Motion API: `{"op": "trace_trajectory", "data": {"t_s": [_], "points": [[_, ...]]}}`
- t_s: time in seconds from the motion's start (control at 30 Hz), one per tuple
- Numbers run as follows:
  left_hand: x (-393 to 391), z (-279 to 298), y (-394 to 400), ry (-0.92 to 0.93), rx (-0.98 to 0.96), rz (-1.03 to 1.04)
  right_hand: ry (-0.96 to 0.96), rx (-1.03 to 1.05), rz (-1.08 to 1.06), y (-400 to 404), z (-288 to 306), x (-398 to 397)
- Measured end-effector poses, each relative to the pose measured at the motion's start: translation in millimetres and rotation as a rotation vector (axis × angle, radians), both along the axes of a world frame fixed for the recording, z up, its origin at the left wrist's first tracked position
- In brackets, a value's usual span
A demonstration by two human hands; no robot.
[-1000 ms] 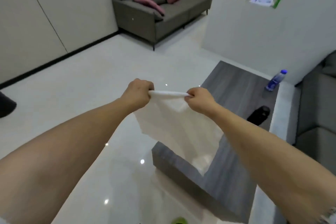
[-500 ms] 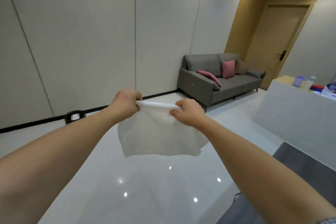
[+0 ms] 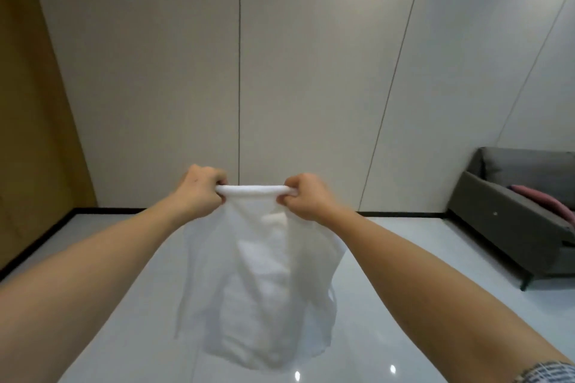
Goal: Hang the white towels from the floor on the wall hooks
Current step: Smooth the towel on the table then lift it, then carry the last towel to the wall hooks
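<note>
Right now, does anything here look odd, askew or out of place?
Nothing looks damaged or spilled. The white towel hangs freely from both hands, its top edge bunched between them. One oddity: no hooks are visible on the wall ahead.

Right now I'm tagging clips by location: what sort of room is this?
Probably a lounge or office waiting area: a grey sofa with a pink cushion, pale panelled walls and a glossy white floor.
</note>
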State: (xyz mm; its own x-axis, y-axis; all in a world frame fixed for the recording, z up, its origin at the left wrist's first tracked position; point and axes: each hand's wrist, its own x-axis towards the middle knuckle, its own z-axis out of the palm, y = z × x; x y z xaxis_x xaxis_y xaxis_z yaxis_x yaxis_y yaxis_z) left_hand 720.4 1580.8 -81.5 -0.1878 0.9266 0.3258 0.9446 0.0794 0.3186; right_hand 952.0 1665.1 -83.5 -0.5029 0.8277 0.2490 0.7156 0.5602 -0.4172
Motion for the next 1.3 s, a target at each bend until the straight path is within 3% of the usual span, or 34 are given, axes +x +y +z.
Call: {"op": "trace_trajectory", "data": {"t_s": [0.27,0.5,1.07,1.3], "points": [[-186.0,11.7,63.4,-0.045,-0.231,0.205,0.04,-0.103,0.284,113.9,16.3,-221.2],[-327.1,19.5,95.9,-0.119,-0.153,0.429,0.03,-0.122,0.462,189.7,28.3,-399.6],[-718.7,21.6,129.4,-0.21,-0.302,0.57,0.083,-0.163,0.698,235.1,33.9,-846.3],[-856.1,28.2,150.6,-0.299,-0.153,0.56,0.068,-0.181,0.846,239.3,34.8,-1016.6]]}}
